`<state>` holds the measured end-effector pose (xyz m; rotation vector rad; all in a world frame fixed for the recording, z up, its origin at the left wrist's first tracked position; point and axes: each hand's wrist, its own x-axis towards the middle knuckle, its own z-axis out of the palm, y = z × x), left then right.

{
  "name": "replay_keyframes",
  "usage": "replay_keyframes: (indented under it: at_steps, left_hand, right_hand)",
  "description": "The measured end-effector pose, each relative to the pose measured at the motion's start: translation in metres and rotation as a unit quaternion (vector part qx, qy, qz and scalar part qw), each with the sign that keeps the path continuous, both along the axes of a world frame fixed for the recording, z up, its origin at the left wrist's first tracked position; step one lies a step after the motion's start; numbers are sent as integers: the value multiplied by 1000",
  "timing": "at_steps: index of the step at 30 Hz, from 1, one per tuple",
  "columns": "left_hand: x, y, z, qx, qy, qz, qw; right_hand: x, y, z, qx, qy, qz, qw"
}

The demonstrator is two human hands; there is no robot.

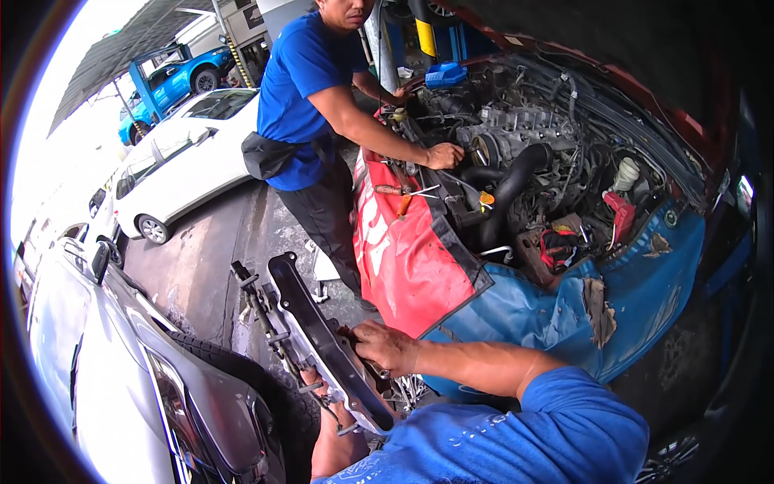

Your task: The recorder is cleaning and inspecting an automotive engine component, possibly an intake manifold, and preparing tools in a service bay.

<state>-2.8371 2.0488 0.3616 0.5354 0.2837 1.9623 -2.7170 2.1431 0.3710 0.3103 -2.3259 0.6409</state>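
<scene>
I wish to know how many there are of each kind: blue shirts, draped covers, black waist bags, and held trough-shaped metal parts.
Blue shirts: 2
Draped covers, one red, one blue: 2
Black waist bag: 1
Trough-shaped metal part: 1
Total: 6

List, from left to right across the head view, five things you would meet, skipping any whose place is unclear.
Silver car, long metal part, the person's right hand, curved black hose, white reservoir.

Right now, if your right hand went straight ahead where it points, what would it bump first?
Probably the long metal engine cover; my right hand is right by its edge, maybe already touching.
</scene>
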Motion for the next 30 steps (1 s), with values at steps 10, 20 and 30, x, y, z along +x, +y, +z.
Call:
replay_keyframes:
  at_steps: [10, 20, 30]
  left_hand:
    - [-70, -104, 48, 68, 49, 227, 970]
    - [-19, -79, 12, 18, -11, 124, 992]
    - [-3, -71, -24, -25, -110, -17, 993]
  right_hand:
    - [-2, 4, 6, 92, -54, 60, 992]
    - [5, -12, 8, 51, -84, 97, 990]
    - [23, 9, 24, -41, -166, 102, 980]
